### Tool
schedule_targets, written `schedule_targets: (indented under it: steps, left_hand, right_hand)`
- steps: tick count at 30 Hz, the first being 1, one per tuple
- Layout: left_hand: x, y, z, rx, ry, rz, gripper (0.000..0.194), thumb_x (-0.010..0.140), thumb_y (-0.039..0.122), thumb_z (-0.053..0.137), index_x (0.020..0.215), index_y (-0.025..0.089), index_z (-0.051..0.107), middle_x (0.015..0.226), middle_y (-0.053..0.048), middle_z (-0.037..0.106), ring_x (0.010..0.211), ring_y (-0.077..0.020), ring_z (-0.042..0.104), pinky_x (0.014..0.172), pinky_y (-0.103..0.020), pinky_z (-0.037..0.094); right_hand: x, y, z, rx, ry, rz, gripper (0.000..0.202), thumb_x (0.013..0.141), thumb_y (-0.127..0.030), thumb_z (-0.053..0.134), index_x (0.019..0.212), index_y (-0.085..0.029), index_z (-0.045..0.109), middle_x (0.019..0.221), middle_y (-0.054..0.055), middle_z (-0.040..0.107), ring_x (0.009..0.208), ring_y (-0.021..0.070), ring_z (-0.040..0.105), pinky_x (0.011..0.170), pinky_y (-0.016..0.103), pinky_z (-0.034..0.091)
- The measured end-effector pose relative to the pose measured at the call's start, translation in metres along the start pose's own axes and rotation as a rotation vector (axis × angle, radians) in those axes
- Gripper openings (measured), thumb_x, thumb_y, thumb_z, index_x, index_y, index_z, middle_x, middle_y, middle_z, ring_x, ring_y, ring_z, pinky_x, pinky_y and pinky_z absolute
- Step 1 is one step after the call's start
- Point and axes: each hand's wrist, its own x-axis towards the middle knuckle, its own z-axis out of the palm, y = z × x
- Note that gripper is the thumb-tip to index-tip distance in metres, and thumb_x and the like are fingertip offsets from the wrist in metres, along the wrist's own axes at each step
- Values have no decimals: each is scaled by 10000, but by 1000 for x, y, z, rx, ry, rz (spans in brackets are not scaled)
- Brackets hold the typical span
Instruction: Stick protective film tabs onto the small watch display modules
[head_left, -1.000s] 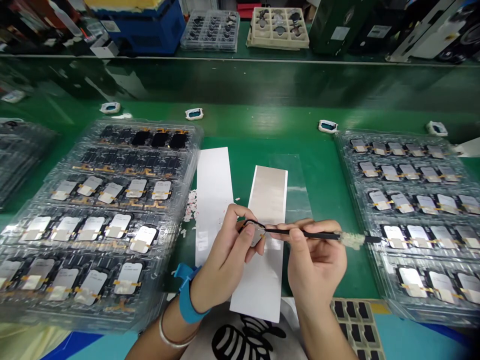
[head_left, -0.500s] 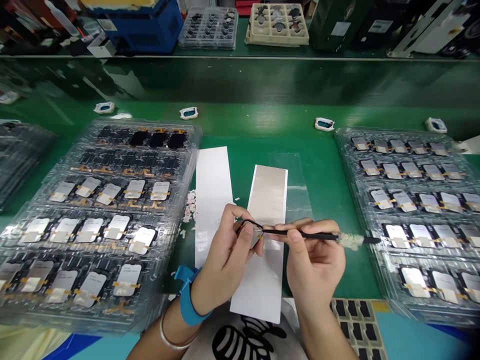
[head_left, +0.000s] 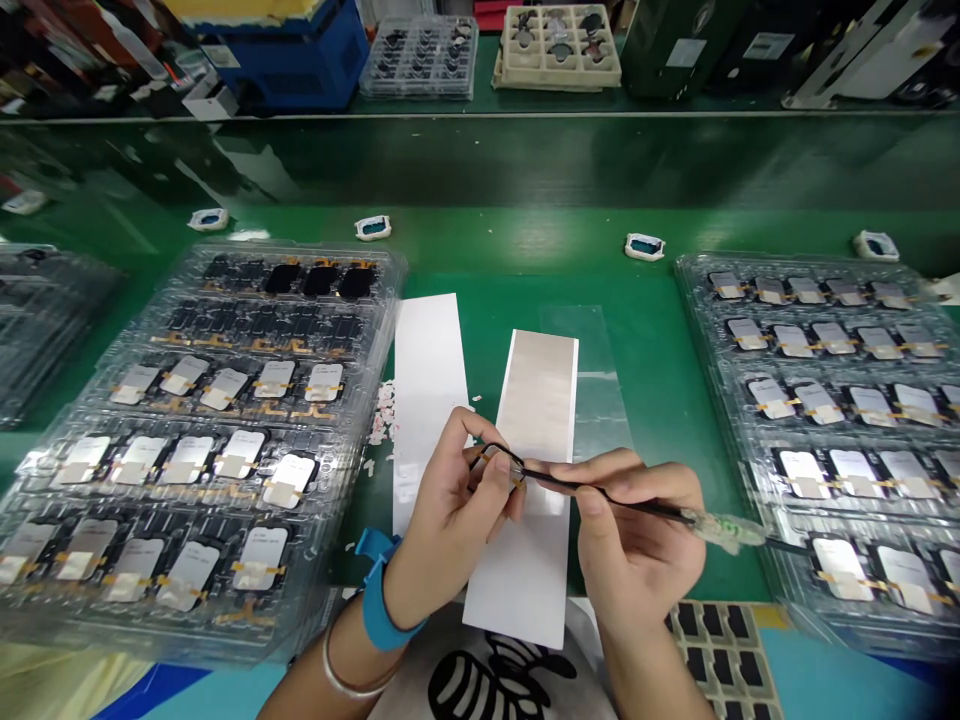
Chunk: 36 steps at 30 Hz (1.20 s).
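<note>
My left hand (head_left: 454, 515), wearing a blue wrist strap (head_left: 381, 598), pinches a small display module (head_left: 486, 452) with a dark edge and an orange flex strip. Fingers cover much of it. In my right hand (head_left: 641, 545) are thin black tweezers (head_left: 553, 481), their far end wrapped in pale, green-marked tape (head_left: 724, 530). The tweezer tips meet the module's right edge; what they grip there is too small to tell. Below both hands lies a white-edged sheet with a beige adhesive area (head_left: 538, 385), and left of it a plain white sheet (head_left: 429, 375).
A clear tray (head_left: 391, 300) of display modules with silver backs stands at left, another (head_left: 694, 300) at right. Small paper scraps (head_left: 385, 412) lie beside the white sheet. A beige compartment tray (head_left: 724, 640) sits by my right forearm. Boxes and part trays (head_left: 556, 75) line the back shelf.
The tweezers' taped end has swung down and to the right, tilting the tool more steeply. My right hand has turned slightly with it; the left keeps its pinch on the module.
</note>
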Motion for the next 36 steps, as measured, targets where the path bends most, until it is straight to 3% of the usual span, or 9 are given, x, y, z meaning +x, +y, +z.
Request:
schedule_targets:
  steps: [5, 12, 17, 20, 24, 28, 32, 36]
  left_hand:
    - [2, 4, -1, 29, 42, -52, 323, 950, 500, 577, 903, 247, 382, 531, 87, 528, 398, -67, 336, 388, -176, 243]
    - [0, -3, -1, 84, 64, -18, 269, 947, 385, 619, 929, 245, 389, 557, 100, 484, 458, -72, 361, 453, -185, 262]
    - [-4, -4, -3, 155, -25, -58, 168, 1015, 348, 504, 991, 252, 368, 651, 74, 497, 526, -96, 390, 504, -226, 304]
    - [-7, -2, -2, 247, -122, -39, 84, 1062, 335, 369, 1040, 255, 354, 776, 25, 574, 609, -118, 454, 579, -261, 388]
    - [-11, 0, 4, 561, -242, 68, 84, 1071, 284, 342, 1095, 252, 415, 1021, -42, 670, 811, -151, 608, 709, -302, 479]
    - [-11, -5, 10, 924, -420, 227, 125, 1044, 249, 436, 1105, 218, 541, 984, -51, 715, 833, -206, 684, 653, -323, 532]
    - [-9, -16, 10, 1099, -505, 549, 141, 1016, 151, 476, 1084, 157, 599, 1006, -65, 746, 856, -229, 713, 708, -380, 601]
    - [-6, -21, 8, 1160, -498, 680, 146, 1002, 140, 506, 1093, 133, 621, 1065, -68, 752, 920, -234, 718, 763, -412, 628]
  right_hand:
    - [0, -1, -2, 60, -19, 58, 136, 938, -159, 593, 961, -270, 518, 830, -8, 677, 828, 188, 743, 726, 412, 676]
    - [3, -1, -6, 61, 58, 57, 107, 934, -210, 613, 952, -269, 525, 824, -12, 641, 812, 175, 714, 756, 400, 647]
    - [14, -4, -37, -149, 241, 41, 22, 929, -198, 635, 930, -220, 630, 860, 10, 667, 808, 123, 683, 731, 243, 593]
    - [17, -9, -64, -262, 206, 134, 71, 895, -200, 686, 920, -218, 623, 880, 19, 679, 816, 132, 691, 708, 231, 609]
    - [8, -16, -85, -376, 25, 187, 158, 840, -157, 730, 924, -222, 613, 886, 16, 665, 809, 150, 716, 695, 253, 634]
    - [-4, -16, -83, -510, -91, 151, 121, 880, -133, 666, 948, -225, 625, 925, 20, 636, 815, 142, 717, 673, 241, 635]
    - [-8, -10, -76, -562, -112, 107, 120, 882, -112, 652, 918, -219, 612, 926, 20, 652, 817, 140, 731, 685, 227, 638]
    - [-7, -7, -74, -555, -99, 77, 132, 866, -95, 662, 894, -214, 612, 910, 16, 658, 809, 131, 741, 676, 195, 634]
